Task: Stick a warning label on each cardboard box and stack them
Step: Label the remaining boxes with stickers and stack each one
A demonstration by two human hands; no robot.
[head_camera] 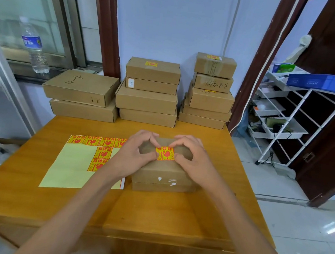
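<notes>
A brown cardboard box [163,174] sits on the wooden table [153,212] in front of me, with a yellow and red warning label [165,153] on its top. My left hand [133,154] rests on the box's left side, its thumb pressing the label's left edge. My right hand [192,158] lies on the right side, thumb on the label's right edge. A pale yellow sticker sheet [75,164] with several labels left lies to the left of the box. Three stacks of boxes stand at the table's back: left [83,95], middle [149,92], right [209,92].
A water bottle [34,46] stands on the window sill at the back left. A white rack [283,118] with trays and a blue crate [324,82] is to the right of the table. The wall is right behind the stacks.
</notes>
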